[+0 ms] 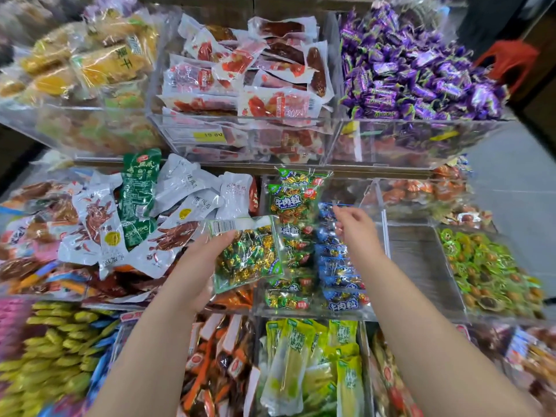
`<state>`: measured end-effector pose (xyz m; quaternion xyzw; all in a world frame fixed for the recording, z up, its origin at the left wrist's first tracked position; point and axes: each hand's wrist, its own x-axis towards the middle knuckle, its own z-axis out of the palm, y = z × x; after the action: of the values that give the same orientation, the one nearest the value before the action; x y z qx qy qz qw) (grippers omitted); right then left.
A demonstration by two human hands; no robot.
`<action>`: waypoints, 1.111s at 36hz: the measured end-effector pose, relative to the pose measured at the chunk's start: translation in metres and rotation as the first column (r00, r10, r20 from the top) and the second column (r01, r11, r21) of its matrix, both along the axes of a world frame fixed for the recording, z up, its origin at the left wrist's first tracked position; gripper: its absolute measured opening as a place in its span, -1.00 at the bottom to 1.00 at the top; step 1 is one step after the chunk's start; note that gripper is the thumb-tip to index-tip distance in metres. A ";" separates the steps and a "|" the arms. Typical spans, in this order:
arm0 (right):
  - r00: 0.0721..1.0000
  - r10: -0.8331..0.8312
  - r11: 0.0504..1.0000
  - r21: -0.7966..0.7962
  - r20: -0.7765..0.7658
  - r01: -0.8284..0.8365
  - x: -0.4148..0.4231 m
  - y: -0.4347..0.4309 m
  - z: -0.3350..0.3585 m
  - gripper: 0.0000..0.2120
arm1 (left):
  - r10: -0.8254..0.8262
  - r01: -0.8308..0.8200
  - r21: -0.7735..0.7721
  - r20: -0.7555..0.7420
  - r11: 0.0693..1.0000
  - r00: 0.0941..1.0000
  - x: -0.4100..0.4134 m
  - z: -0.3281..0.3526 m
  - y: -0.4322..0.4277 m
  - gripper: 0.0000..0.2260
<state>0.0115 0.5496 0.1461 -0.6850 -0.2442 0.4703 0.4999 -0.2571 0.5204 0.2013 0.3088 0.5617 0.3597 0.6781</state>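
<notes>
Over the left edge of the clear bin [386, 236], the left hand [207, 260] holds one green bag [248, 254] of wrapped candies, barcode side up, with the fingers curled under it. The right hand [356, 225] hovers above the blue bags [337, 266] at the bin's right side. Its fingers are half curled and seem to hold nothing. I judge the picking is about half done: one bag is out, and a blue one is not yet taken.
</notes>
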 end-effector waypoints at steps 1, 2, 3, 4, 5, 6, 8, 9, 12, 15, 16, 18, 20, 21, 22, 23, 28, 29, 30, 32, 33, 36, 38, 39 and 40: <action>0.987 0.050 0.998 -0.020 -0.154 -0.053 -0.005 -0.010 0.003 -0.85 | -0.020 0.020 0.010 0.016 1.000 1.000 0.004 0.002 -0.001 -0.06; 0.946 0.135 0.988 -0.026 -0.295 -0.149 -0.011 -0.019 0.006 -0.83 | -0.044 0.044 0.016 0.023 0.999 0.999 0.010 0.003 -0.002 -0.07; 0.887 0.237 0.964 -0.013 -0.397 -0.264 -0.017 -0.028 0.010 -0.80 | -0.061 0.061 0.024 0.023 0.998 0.998 0.015 0.004 -0.001 -0.07; 0.822 0.333 0.931 0.024 -0.462 -0.364 -0.021 -0.036 0.011 -0.77 | -0.080 0.079 0.035 0.012 0.996 0.997 0.021 0.005 -0.001 -0.09; 0.766 0.408 0.899 0.070 -0.497 -0.433 -0.026 -0.043 0.013 -0.72 | -0.100 0.100 0.051 -0.007 0.994 0.995 0.027 0.007 0.000 -0.14; 0.734 0.463 0.872 0.105 -0.498 -0.479 -0.029 -0.049 0.013 -0.62 | -0.122 0.123 0.059 -0.026 0.991 0.992 0.033 0.007 0.002 -0.21; 0.745 0.524 0.840 0.103 -0.413 -0.533 -0.034 -0.054 0.011 -0.52 | -0.205 0.230 0.120 -0.190 0.966 0.960 0.043 0.007 0.005 -0.49; 0.772 0.539 0.834 0.083 -0.337 -0.546 -0.034 -0.055 0.011 -0.60 | -0.215 0.281 0.163 -0.337 0.946 0.917 0.047 0.008 0.006 -0.64; 0.830 0.520 0.853 0.072 -0.201 -0.517 -0.026 -0.049 0.009 -0.77 | -0.080 0.365 0.322 -0.645 0.874 0.760 0.049 0.007 0.014 -0.79; 0.913 0.374 0.927 0.045 -0.163 -0.372 -0.008 -0.039 0.005 -0.66 | 0.172 0.482 0.425 -0.858 0.766 0.484 0.037 -0.004 0.030 -0.51; 0.933 0.340 0.940 0.046 -0.117 -0.337 -0.004 -0.037 0.005 -0.64 | 0.173 0.535 0.358 -0.915 0.765 0.366 0.033 -0.008 0.035 -0.42; 0.956 0.291 0.953 0.077 0.043 -0.294 0.000 -0.035 0.009 -0.63 | 0.057 0.561 0.244 -0.942 0.791 0.330 0.031 -0.011 0.039 -0.34; 0.944 0.199 0.947 0.196 0.264 -0.255 -0.002 -0.034 0.016 -0.60 | 0.024 0.459 0.314 -0.845 0.831 0.535 0.036 -0.007 0.037 -0.39; 0.909 0.144 0.909 0.310 0.391 -0.277 -0.002 -0.033 0.019 -0.56 | 0.065 0.361 0.379 -0.761 0.852 0.645 0.039 -0.002 0.036 -0.47; 0.852 0.087 0.842 0.419 0.516 -0.339 -0.004 -0.032 0.022 -0.52 | 0.078 0.247 0.396 -0.648 0.884 0.758 0.043 0.005 0.035 -0.57; 0.784 0.032 0.762 0.493 0.620 -0.420 -0.006 -0.032 0.027 -0.50 | 0.046 0.141 0.342 -0.486 0.929 0.873 0.047 0.015 0.035 -0.66; 0.508 -0.088 0.500 0.479 0.857 -0.721 -0.022 -0.036 0.048 -0.44 | -0.232 0.224 0.095 0.080 0.970 0.969 0.044 0.036 0.037 -0.84; 0.506 -0.106 0.516 0.482 0.856 -0.708 -0.026 -0.039 0.048 -0.43 | -0.236 0.228 0.116 0.061 0.967 0.970 0.041 0.036 0.037 -0.85; 0.543 -0.090 0.574 0.489 0.835 -0.656 -0.031 -0.042 0.047 -0.41 | -0.215 0.207 0.133 0.044 0.969 0.976 0.040 0.035 0.039 -0.83; 0.781 0.012 0.757 0.505 0.625 -0.416 -0.040 -0.048 0.043 -0.39 | -0.165 0.158 0.149 0.033 0.976 0.986 0.037 0.031 0.040 -0.80; 0.927 0.048 0.846 0.479 0.372 -0.236 -0.042 -0.050 0.041 -0.43 | -0.147 0.143 0.156 0.016 0.977 0.989 0.036 0.028 0.040 -0.78; 0.889 0.140 0.980 0.188 -0.436 -0.062 -0.045 -0.050 0.034 -0.75 | -0.124 0.144 0.209 -0.108 0.967 0.986 0.037 0.021 0.040 -0.77; 0.797 0.250 0.968 0.154 -0.550 -0.197 -0.043 -0.051 0.026 -0.73 | -0.142 0.186 0.251 -0.182 0.950 0.973 0.039 0.018 0.039 -0.76; 0.777 0.290 0.957 0.173 -0.558 -0.233 -0.043 -0.050 0.021 -0.79 | -0.162 0.218 0.262 -0.219 0.940 0.962 0.041 0.016 0.039 -0.76; 0.780 0.323 0.946 0.189 -0.536 -0.262 -0.045 -0.050 0.017 -0.80 | -0.181 0.255 0.275 -0.266 0.927 0.947 0.042 0.013 0.040 -0.78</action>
<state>-0.0335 0.4997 0.1632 -0.4432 -0.2142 0.7088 0.5053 -0.2153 0.5604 0.2144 0.5112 0.5377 0.3248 0.5866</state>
